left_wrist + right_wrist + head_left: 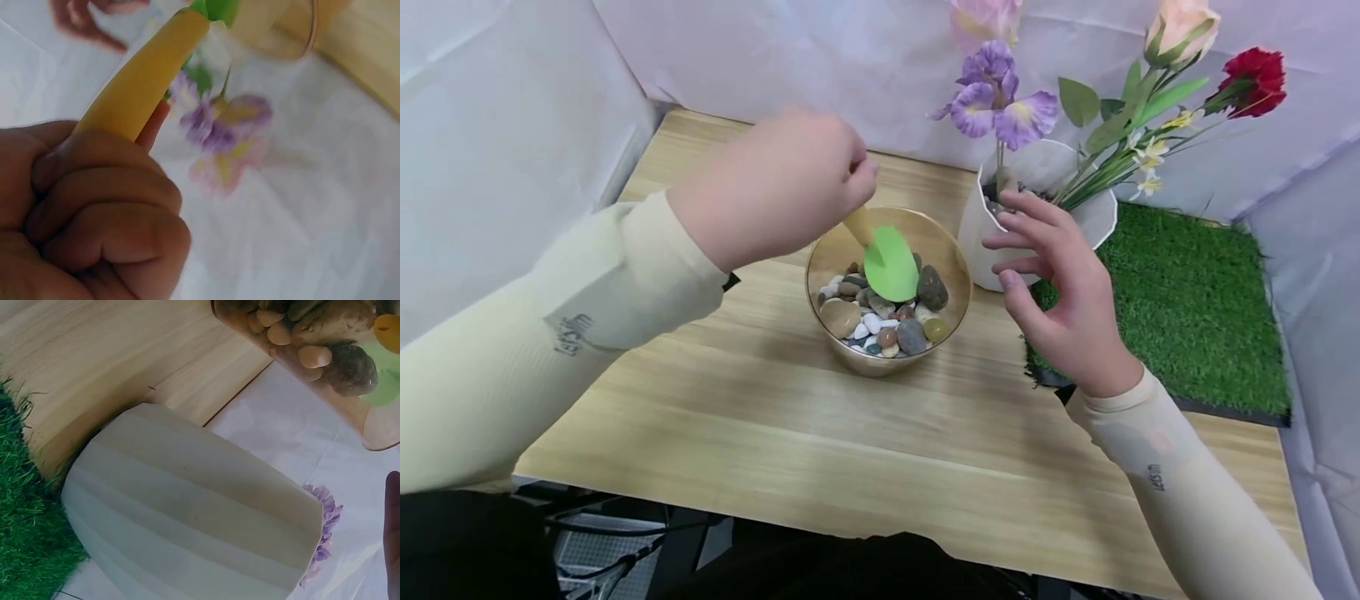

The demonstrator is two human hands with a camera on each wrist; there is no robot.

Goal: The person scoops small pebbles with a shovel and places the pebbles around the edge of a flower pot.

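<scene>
My left hand (pixel 786 179) grips the yellow handle (pixel 147 72) of a small trowel with a green blade (pixel 891 265). The blade points down into a clear amber bowl (pixel 951 250), over the stones. Pebbles (pixel 880 325) in grey, white, brown and yellow cover the bowl's bottom. My right hand (pixel 1063 287) is held up with its fingers apart and nothing in them, in front of a white ribbed flower pot (pixel 187 494). Artificial flowers stand in the pot: a purple iris (pixel 996 100), a pale rose (pixel 1180 33) and a red carnation (pixel 1255 83).
A square of artificial grass (pixel 1195 308) lies at the right of the wooden table (pixel 760 450), beside the pot. White cloth (pixel 760 58) hangs behind and at both sides. Cables and a metal frame (pixel 617 542) show below the table's front edge.
</scene>
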